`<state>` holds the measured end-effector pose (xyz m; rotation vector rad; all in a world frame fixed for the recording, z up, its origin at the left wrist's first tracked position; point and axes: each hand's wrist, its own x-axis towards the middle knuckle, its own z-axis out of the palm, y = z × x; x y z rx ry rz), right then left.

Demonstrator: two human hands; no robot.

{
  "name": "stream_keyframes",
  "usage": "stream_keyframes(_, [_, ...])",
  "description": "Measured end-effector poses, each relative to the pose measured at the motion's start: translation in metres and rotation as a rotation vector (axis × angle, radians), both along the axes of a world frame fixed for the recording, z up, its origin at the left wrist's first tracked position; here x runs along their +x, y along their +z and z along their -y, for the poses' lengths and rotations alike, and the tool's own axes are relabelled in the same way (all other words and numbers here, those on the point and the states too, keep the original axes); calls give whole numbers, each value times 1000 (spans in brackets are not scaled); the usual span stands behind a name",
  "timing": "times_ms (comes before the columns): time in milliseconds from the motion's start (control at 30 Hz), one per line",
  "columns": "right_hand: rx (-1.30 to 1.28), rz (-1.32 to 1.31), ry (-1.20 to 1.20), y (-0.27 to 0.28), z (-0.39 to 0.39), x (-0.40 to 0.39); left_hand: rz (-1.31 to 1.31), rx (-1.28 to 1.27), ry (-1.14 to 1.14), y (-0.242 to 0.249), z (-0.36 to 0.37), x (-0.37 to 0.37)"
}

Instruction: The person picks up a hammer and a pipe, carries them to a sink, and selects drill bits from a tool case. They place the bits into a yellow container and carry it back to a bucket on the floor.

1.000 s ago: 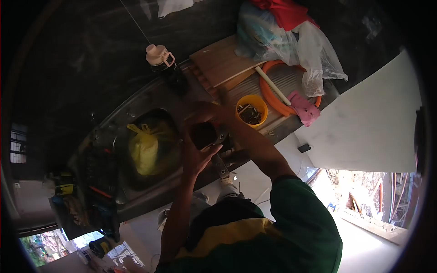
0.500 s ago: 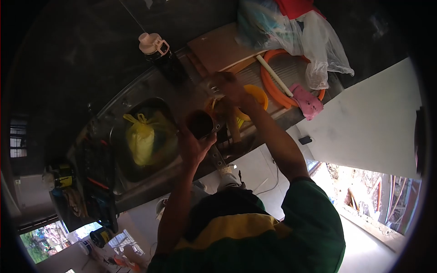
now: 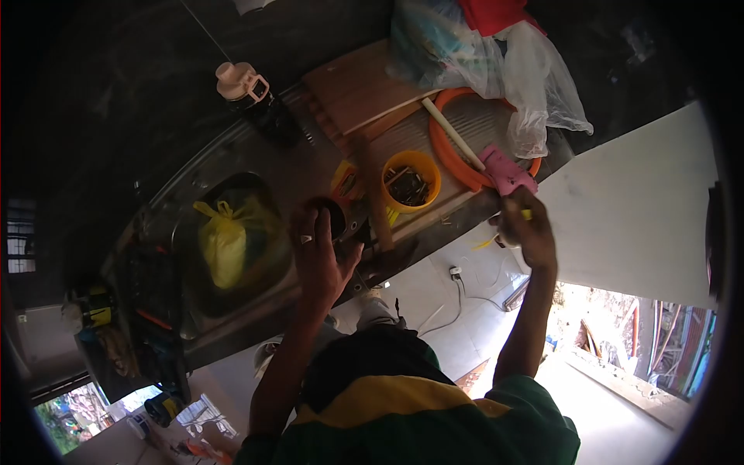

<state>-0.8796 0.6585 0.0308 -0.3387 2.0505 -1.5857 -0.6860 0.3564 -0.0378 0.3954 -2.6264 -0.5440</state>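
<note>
My left hand (image 3: 319,267), with a ring on one finger, reaches over the near side of a dark round cup (image 3: 336,215). Its fingers are stretched along the rim and the thumb stands apart. My right hand (image 3: 528,230) is off to the right, past the counter's front edge, close below a pink cloth (image 3: 506,170). Its fingers are curled round something with yellow bits showing, which I cannot make out. Between the hands, a yellow tub (image 3: 411,181) holds many small, thin pieces. A wooden hammer handle-like bar (image 3: 375,194) lies beside it.
A steel sink (image 3: 267,298) holds a tied yellow bag (image 3: 226,246). Behind stand a dark bottle (image 3: 271,116) with a pink lid and brown boards (image 3: 360,85). An orange hose (image 3: 439,143) and plastic bags (image 3: 527,85) lie at the back right. Tools (image 3: 159,298) sit at the left.
My right hand has moved from over the tub area to the far right, uncovering the tub. The dark cup is lower, and my left hand's fingers now lie across its rim.
</note>
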Motion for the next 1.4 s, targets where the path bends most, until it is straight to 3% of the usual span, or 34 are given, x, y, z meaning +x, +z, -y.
stream_keyframes(67, [162,-401,6,-48,26,6,-6,-13,-11,2,-6,1])
stream_keyframes(133, [285,-645,200,-59,57,12,-2,-39,5,10,-15,3])
stream_keyframes(167, [284,-644,217,-62,75,16,1,-34,21,9,-20,9])
stream_keyframes(233, [757,-503,303,-68,101,23,-145,-44,-162,10,-32,24])
stream_keyframes(367, [737,-477,239,-97,105,12,-180,105,-265,-2,-58,36])
stream_keyframes(433, [824,-673,148,-90,106,15,-92,292,-288,-8,-66,44])
stream_keyframes(500, [557,-869,183,-88,88,4,-117,357,-236,-7,-65,48])
stream_keyframes(633, [535,-976,462,11,82,16,-35,1439,-235,-9,-56,58])
stream_keyframes(667, [433,-834,478,27,84,24,-81,1745,-230,-10,-51,57])
stream_keyframes(700, [362,-876,576,42,91,32,-152,2048,-256,-12,-45,57])
stream_keyframes(767, [213,-726,698,61,109,59,-274,2317,-392,-4,-37,65])
stream_keyframes(800, [119,-680,719,53,116,72,-339,2333,-438,-7,-38,72])
stream_keyframes(833, [165,-770,865,55,128,79,-416,2421,-462,-2,-36,80])
stream_keyframes(900, [114,-717,989,48,159,111,-525,2390,-305,-9,-38,109])
stream_keyframes(933, [172,-767,1056,48,176,130,-660,2506,-314,-7,-30,131])
stream_keyframes(1067, [132,-892,1339,43,237,198,-964,2355,-164,-17,-28,228])
stream_keyframes(1133, [60,-942,1475,46,264,243,-403,737,401,-24,-37,284])
stream_keyframes(1167, [30,-763,1606,48,276,268,-426,720,420,-25,-44,308])
stream_keyframes(1200, [6,-577,1726,50,289,294,-629,967,596,-26,-54,331])
stream_keyframes(1233, [4,-599,1745,52,303,319,-839,1220,758,-28,-66,356])
stream_keyframes(1300, [-9,-393,1910,54,332,368,-691,1011,660,-50,-88,421])
stream_keyframes(1333, [-66,-518,1841,42,348,394,-1243,1461,661,-59,-107,443])
stream_keyframes(1367, [-124,-636,1762,28,364,420,-2001,1841,102,-31,-111,458])
stream_keyframes(1400, [-195,-712,1678,27,385,450,-1986,1748,-2,-29,-119,479])
